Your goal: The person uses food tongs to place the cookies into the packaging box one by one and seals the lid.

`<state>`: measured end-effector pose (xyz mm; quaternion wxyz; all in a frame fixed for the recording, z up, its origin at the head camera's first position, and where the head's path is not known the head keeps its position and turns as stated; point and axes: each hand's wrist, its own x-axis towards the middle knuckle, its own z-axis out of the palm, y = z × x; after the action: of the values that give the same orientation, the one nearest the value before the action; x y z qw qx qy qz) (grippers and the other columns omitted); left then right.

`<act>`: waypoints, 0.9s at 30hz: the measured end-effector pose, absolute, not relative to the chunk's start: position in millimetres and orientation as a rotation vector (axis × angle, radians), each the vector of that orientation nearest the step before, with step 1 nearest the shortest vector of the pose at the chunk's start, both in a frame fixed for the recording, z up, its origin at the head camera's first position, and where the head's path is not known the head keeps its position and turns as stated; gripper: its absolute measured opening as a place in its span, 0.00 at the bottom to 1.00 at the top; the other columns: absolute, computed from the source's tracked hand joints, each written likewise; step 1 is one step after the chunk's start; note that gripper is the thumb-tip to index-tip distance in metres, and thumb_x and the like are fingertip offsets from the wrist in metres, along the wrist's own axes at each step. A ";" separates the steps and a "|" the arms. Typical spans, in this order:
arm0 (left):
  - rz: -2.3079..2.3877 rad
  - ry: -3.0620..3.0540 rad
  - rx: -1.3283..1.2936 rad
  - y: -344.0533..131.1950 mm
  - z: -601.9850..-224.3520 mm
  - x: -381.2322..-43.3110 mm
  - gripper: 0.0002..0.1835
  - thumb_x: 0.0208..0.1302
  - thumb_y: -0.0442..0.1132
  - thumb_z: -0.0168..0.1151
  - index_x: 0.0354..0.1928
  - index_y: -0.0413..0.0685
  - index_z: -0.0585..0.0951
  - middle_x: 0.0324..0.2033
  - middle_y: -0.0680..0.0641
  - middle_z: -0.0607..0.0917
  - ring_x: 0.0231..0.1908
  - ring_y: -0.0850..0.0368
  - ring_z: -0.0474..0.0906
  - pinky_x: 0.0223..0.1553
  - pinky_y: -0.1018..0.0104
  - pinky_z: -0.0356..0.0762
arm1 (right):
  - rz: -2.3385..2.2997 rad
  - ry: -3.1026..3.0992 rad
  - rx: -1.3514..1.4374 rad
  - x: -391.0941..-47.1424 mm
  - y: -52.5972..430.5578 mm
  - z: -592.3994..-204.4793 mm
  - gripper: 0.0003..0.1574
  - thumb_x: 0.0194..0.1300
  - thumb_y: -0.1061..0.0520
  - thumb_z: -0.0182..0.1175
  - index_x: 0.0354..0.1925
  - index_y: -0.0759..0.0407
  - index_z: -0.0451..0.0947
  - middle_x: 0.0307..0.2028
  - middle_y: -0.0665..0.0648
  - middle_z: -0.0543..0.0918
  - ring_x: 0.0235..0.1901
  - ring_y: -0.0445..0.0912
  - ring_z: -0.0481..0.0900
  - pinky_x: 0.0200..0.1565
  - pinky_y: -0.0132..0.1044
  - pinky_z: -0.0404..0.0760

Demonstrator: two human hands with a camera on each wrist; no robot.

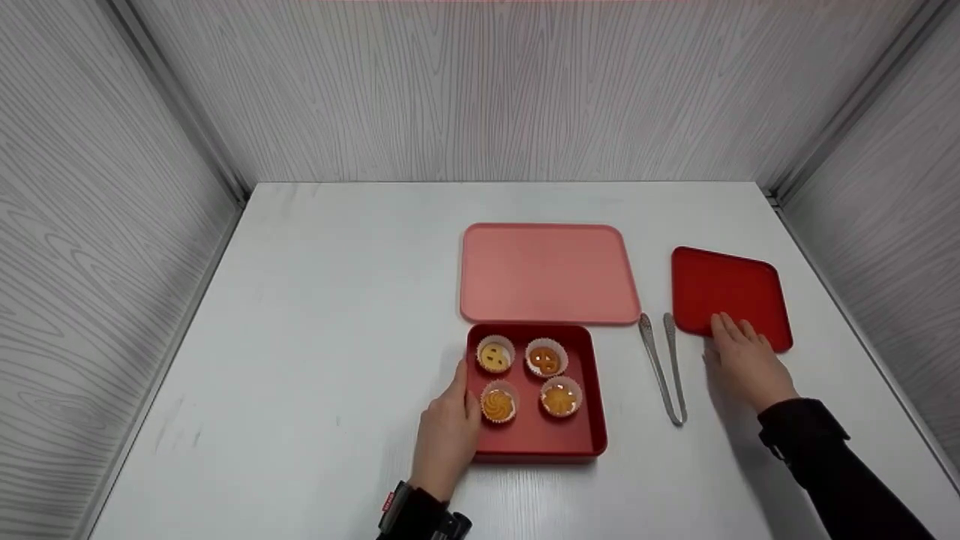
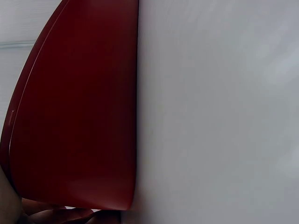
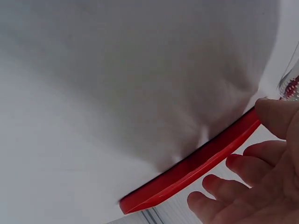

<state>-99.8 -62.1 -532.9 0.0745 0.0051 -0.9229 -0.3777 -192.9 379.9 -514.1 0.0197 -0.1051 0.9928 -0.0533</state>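
Observation:
In the head view my left hand (image 1: 448, 431) grips the left side of a square red box (image 1: 525, 442), thumb at the rim and fingers along the outer wall. Its near wall (image 2: 74, 116) fills much of the left wrist view. Inside the box sit several cookies in white paper cups, one of them a swirled cookie (image 1: 497, 406). My right hand (image 1: 752, 367) is at the near edge of a small flat red tray (image 1: 731, 289). In the right wrist view its thumb (image 3: 275, 114) is by the tray's corner and its loosely bent fingers (image 3: 250, 168) are over the edge.
A pink rectangular tray (image 1: 547, 274) lies just behind the box. Metal tongs (image 1: 664, 375) rest between the box and the red tray, arms spread and tips pointing away. Grey wood-grain panels (image 1: 480, 90) border the white table (image 1: 315, 337) at the back and both sides.

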 end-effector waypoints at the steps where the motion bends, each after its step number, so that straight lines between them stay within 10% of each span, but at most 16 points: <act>1: -1.130 -2.769 0.014 -62.0 -532.7 -99.8 0.28 0.73 0.34 0.58 0.72 0.37 0.70 0.32 0.40 0.87 0.21 0.60 0.68 0.28 0.63 0.72 | -0.173 3.054 -0.313 -193.0 381.4 -514.4 0.37 0.72 0.65 0.55 0.72 0.79 0.56 0.69 0.83 0.62 0.66 0.80 0.59 0.62 0.73 0.61; 11: -1.140 -2.779 0.015 -62.4 -531.9 -100.7 0.28 0.73 0.35 0.58 0.73 0.37 0.69 0.24 0.46 0.82 0.20 0.61 0.65 0.26 0.64 0.70 | -0.070 3.089 -0.385 -189.8 384.0 -512.6 0.26 0.64 0.76 0.58 0.61 0.82 0.70 0.57 0.83 0.75 0.57 0.74 0.75 0.52 0.62 0.78; 16: -1.144 -2.779 0.014 -62.9 -532.5 -100.4 0.29 0.73 0.36 0.58 0.73 0.38 0.69 0.24 0.48 0.81 0.20 0.62 0.65 0.27 0.65 0.70 | -0.017 3.189 -0.393 -190.4 382.7 -511.4 0.06 0.59 0.77 0.61 0.37 0.74 0.78 0.32 0.72 0.83 0.33 0.66 0.83 0.35 0.58 0.84; 27: -1.143 -2.767 0.010 -62.7 -533.2 -100.1 0.28 0.74 0.35 0.58 0.73 0.38 0.69 0.28 0.44 0.85 0.21 0.62 0.67 0.28 0.65 0.71 | 0.087 3.364 -0.609 -191.9 390.7 -515.2 0.15 0.53 0.80 0.62 0.23 0.66 0.71 0.18 0.62 0.75 0.18 0.59 0.75 0.23 0.53 0.78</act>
<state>-100.1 -62.7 -533.2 0.0739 0.0033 -0.9217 -0.3808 -191.9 390.7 -515.2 -0.1387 -0.1763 0.9742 0.0252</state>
